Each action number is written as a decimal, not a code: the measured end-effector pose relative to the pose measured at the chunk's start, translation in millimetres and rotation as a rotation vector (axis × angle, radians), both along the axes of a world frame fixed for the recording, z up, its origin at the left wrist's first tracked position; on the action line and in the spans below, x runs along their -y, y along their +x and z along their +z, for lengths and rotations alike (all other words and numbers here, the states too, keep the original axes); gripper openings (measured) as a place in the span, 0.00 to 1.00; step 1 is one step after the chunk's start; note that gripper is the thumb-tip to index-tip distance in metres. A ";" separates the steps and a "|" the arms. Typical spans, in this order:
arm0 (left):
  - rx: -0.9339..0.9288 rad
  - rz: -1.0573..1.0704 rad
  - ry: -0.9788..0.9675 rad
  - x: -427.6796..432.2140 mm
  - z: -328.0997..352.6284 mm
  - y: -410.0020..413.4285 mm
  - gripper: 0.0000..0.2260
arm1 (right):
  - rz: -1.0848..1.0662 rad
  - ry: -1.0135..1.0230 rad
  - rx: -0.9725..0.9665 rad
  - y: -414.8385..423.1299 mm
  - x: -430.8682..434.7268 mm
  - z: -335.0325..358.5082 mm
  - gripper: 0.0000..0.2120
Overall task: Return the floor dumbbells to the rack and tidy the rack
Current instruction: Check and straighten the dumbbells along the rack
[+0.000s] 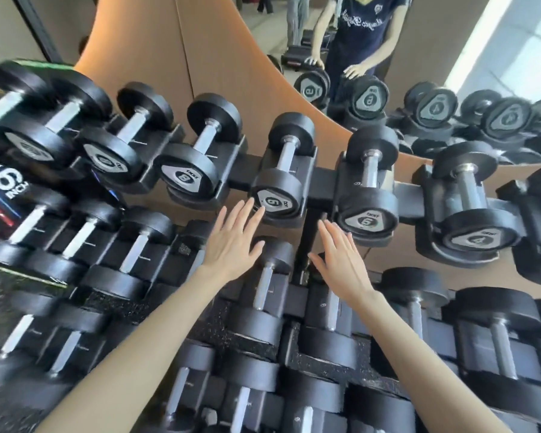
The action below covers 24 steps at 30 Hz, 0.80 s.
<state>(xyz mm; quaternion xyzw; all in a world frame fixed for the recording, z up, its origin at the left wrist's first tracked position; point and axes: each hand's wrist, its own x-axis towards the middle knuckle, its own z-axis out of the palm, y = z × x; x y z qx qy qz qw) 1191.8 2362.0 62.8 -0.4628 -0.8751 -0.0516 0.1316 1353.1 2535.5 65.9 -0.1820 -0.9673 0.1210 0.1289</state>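
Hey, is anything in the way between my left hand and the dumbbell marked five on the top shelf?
Nothing visible. The left hand is open, its fingers right at the front end of the dumbbell marked 5, with no object between them. That dumbbell sits in its cradle on the rack.

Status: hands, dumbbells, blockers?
Left hand open, fingertips at the dumbbell marked 5. Right hand open, beside the next dumbbell. Both dumbbells seated on the rack. Nothing in the way.
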 end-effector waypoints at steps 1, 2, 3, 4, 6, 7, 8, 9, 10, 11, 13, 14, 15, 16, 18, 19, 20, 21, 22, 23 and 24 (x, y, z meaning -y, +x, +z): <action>-0.006 -0.016 0.003 -4.9 -0.3 -12.3 0.30 | -0.018 -0.011 -0.014 -11.5 -2.9 -0.1 0.31; -0.006 -0.038 0.006 -10.3 -0.5 -25.0 0.30 | -0.040 -0.022 -0.025 -23.5 -6.1 0.1 0.31; 0.003 -0.071 0.008 -16.7 0.5 -38.1 0.30 | -0.071 -0.039 -0.029 -35.6 -9.6 0.6 0.31; 0.019 -0.109 0.015 -24.0 2.0 -51.4 0.30 | -0.113 -0.083 -0.028 -47.9 -12.8 1.7 0.31; 0.037 -0.189 0.035 -42.0 6.5 -80.8 0.30 | -0.193 -0.214 -0.020 -74.0 -15.6 2.2 0.32; 0.043 -0.226 0.051 -51.0 8.3 -90.6 0.30 | -0.210 -0.242 0.008 -84.3 -12.6 1.6 0.34; 0.054 -0.274 0.062 -61.5 9.4 -101.5 0.31 | -0.229 -0.226 0.043 -95.6 -7.4 -0.2 0.36; 0.062 -0.331 0.075 -71.9 10.0 -110.5 0.31 | -0.253 -0.203 0.057 -105.3 -1.0 -3.2 0.37; 0.073 -0.389 0.093 -81.4 9.6 -117.5 0.32 | -0.283 -0.195 0.036 -112.6 6.3 -5.8 0.37; 0.089 -0.445 0.124 -89.0 8.1 -123.0 0.32 | -0.305 -0.184 -0.012 -118.0 13.0 -7.5 0.37; 0.106 -0.533 0.228 -100.4 4.4 -131.4 0.31 | -0.307 -0.179 -0.102 -127.1 13.3 -8.4 0.38; 0.095 -0.569 0.292 -104.5 2.0 -135.1 0.29 | -0.298 -0.211 -0.119 -130.3 7.5 -9.4 0.39; 0.085 -0.605 0.354 -107.3 -1.7 -138.5 0.28 | -0.292 -0.269 -0.117 -132.2 -0.7 -11.7 0.41; 0.093 -0.632 0.413 -108.6 -7.0 -141.5 0.28 | -0.288 -0.350 -0.121 -134.8 -8.6 -14.3 0.42; 0.200 -0.658 0.537 -109.0 -19.5 -147.4 0.27 | -0.270 -0.535 -0.202 -141.2 -20.6 -18.8 0.40; 0.279 -0.664 0.592 -107.6 -24.6 -149.9 0.27 | -0.273 -0.599 -0.249 -144.9 -24.3 -18.8 0.37; 0.355 -0.668 0.646 -105.9 -29.2 -153.1 0.26 | -0.274 -0.612 -0.272 -148.4 -28.6 -18.7 0.34; 0.421 -0.667 0.706 -103.6 -34.3 -155.7 0.25 | -0.261 -0.578 -0.264 -151.5 -31.8 -15.5 0.32; 0.479 -0.654 0.764 -101.3 -38.8 -156.9 0.23 | -0.223 -0.524 -0.243 -154.0 -34.2 -10.2 0.30; 0.537 -0.621 0.806 -99.8 -44.2 -156.6 0.22 | -0.183 -0.450 -0.206 -155.5 -36.2 -1.5 0.30; 0.604 -0.570 0.833 -98.3 -48.8 -153.4 0.21 | -0.152 -0.351 -0.155 -155.6 -37.8 7.1 0.29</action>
